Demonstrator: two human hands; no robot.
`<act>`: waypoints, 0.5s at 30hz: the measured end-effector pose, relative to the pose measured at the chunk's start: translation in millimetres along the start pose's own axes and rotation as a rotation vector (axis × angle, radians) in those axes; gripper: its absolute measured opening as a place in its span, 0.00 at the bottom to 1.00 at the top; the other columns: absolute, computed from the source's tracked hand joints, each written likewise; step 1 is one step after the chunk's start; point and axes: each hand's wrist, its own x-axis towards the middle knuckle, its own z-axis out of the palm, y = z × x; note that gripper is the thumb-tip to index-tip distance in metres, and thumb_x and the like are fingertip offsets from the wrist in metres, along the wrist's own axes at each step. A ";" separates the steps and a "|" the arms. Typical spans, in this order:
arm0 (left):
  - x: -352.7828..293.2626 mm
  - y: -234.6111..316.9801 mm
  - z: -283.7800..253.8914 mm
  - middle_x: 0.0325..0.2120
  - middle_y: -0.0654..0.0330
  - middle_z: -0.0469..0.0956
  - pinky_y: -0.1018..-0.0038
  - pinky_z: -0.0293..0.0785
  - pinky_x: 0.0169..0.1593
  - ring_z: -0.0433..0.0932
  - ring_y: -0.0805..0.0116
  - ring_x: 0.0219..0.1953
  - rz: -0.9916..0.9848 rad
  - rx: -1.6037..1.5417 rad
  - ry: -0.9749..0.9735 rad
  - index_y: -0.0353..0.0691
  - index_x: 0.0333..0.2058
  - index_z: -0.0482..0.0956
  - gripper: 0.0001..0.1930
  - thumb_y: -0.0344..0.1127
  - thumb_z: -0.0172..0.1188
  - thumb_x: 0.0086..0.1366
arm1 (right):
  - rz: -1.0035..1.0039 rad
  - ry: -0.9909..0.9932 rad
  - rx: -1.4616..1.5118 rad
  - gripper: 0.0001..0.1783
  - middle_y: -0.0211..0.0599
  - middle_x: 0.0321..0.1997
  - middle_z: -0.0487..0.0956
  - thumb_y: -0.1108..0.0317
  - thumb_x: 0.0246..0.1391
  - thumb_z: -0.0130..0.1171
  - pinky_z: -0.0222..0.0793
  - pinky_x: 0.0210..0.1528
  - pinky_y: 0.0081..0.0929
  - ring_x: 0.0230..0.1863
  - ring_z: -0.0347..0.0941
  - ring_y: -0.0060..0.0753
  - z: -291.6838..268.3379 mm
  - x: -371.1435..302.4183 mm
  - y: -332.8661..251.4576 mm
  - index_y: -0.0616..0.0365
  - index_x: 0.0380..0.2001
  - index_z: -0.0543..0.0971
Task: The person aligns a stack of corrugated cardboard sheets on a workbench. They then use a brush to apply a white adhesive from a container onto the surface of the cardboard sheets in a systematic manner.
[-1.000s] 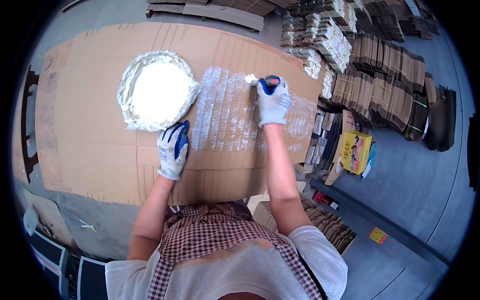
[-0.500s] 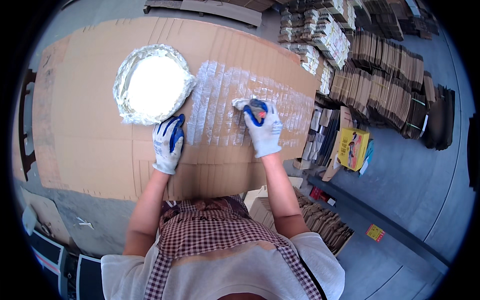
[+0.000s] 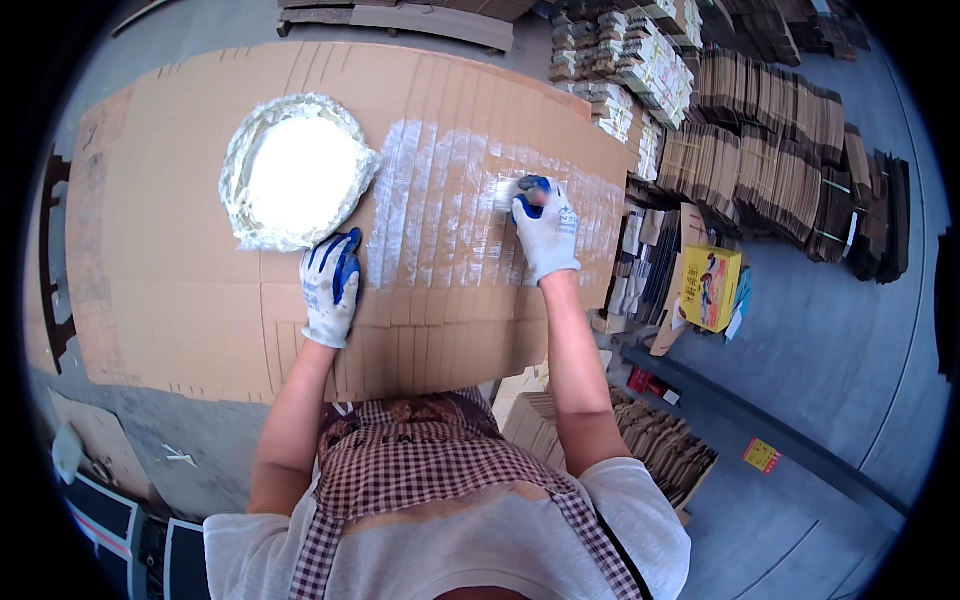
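Note:
My right hand (image 3: 547,228), in a white glove with blue fingers, is closed round a brush (image 3: 505,195), its pale end against the cardboard sheet (image 3: 180,320); my hand covers most of it. Streaky white paste (image 3: 415,220) coats the right half of the sheet. Left of that patch stands a round basin (image 3: 235,205), its rim wrapped in crumpled plastic film, with bright white paste (image 3: 305,175) inside. My left hand (image 3: 331,288), gloved alike, lies on the cardboard just below the basin's rim. Its fingers are stretched out and hold nothing.
Bundled stacks of flat cardboard (image 3: 770,100) stand on the floor at the far right. A yellow box (image 3: 710,288) sits beyond the sheet's right edge. More cardboard pieces (image 3: 660,440) stand upright in a box near my right elbow. A pallet (image 3: 430,25) lies beyond the far edge.
My right hand has moved to the right and slightly away from me with the brush, across the pasted patch. My left hand has stayed almost in place beside the basin.

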 end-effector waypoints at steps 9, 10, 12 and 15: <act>-0.8 0.6 -0.8 0.52 0.51 0.76 0.56 0.57 0.64 0.70 0.49 0.56 -0.002 -0.025 -0.006 0.38 0.54 0.76 0.24 0.48 0.49 0.68 | -0.133 -0.055 -0.141 0.14 0.46 0.44 0.77 0.67 0.51 0.61 0.73 0.45 0.43 0.44 0.75 0.52 2.3 -3.8 -16.0 0.54 0.42 0.75; -1.2 0.1 -1.0 0.51 0.51 0.76 0.55 0.57 0.64 0.70 0.50 0.56 -0.002 -0.043 -0.003 0.39 0.54 0.76 0.23 0.47 0.52 0.67 | -0.083 -0.069 -0.149 0.13 0.45 0.44 0.77 0.68 0.51 0.61 0.73 0.44 0.43 0.44 0.75 0.52 1.0 -2.4 -17.2 0.53 0.41 0.75; -1.5 0.4 -2.0 0.52 0.51 0.76 0.57 0.58 0.63 0.70 0.49 0.56 -0.004 -0.007 -0.005 0.37 0.54 0.76 0.25 0.50 0.47 0.69 | -0.153 -0.014 -0.141 0.16 0.45 0.45 0.77 0.69 0.49 0.60 0.74 0.45 0.43 0.44 0.76 0.53 1.8 -8.8 -17.9 0.53 0.44 0.75; 0.1 2.8 -3.3 0.53 0.50 0.76 0.58 0.59 0.63 0.70 0.49 0.56 -0.012 0.012 -0.017 0.37 0.54 0.76 0.27 0.51 0.44 0.70 | -0.325 -0.013 -0.165 0.21 0.43 0.49 0.77 0.70 0.48 0.60 0.74 0.49 0.41 0.49 0.75 0.49 10.5 -24.8 -22.1 0.54 0.48 0.75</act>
